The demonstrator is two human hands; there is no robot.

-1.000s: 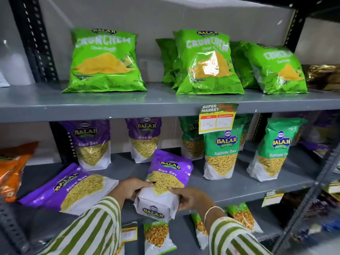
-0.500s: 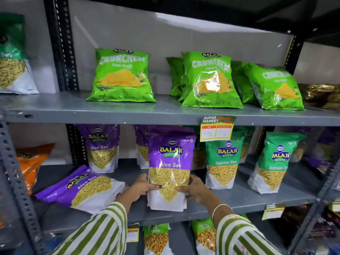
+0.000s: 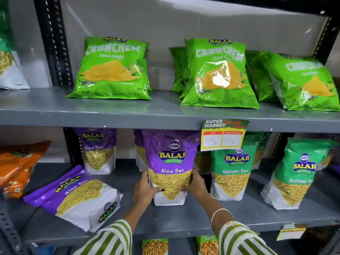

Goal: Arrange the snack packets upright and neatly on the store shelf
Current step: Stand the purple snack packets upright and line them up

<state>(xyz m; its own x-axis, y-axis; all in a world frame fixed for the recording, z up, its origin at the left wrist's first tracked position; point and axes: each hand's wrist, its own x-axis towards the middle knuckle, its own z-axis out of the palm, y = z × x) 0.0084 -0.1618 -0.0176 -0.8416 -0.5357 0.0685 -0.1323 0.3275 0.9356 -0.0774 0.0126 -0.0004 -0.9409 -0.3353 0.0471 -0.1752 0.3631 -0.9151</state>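
A purple Aloo Sev packet (image 3: 172, 162) stands upright on the middle shelf (image 3: 184, 218). My left hand (image 3: 145, 190) grips its left side and my right hand (image 3: 196, 186) grips its right side, thumbs on the front. Another purple Aloo Sev packet (image 3: 77, 197) lies flat to the left. A third Aloo Sev packet (image 3: 98, 150) stands upright behind it, and one more purple packet (image 3: 140, 150) is partly hidden behind the held one. Two green Ratlami Sev packets (image 3: 233, 173) (image 3: 296, 177) stand upright to the right.
Green Crunchem chip bags (image 3: 114, 69) (image 3: 219, 74) (image 3: 301, 81) lean on the upper shelf (image 3: 165, 116). An orange packet (image 3: 18, 166) lies at the far left. A price tag (image 3: 223, 134) hangs from the upper shelf edge. More packets (image 3: 155, 246) show on the shelf below.
Both hands raised the purple Aloo Sev packet from a tilted, upside-down position at the shelf front, turned it upright and moved it back onto the middle shelf. The camera view shifted closer.
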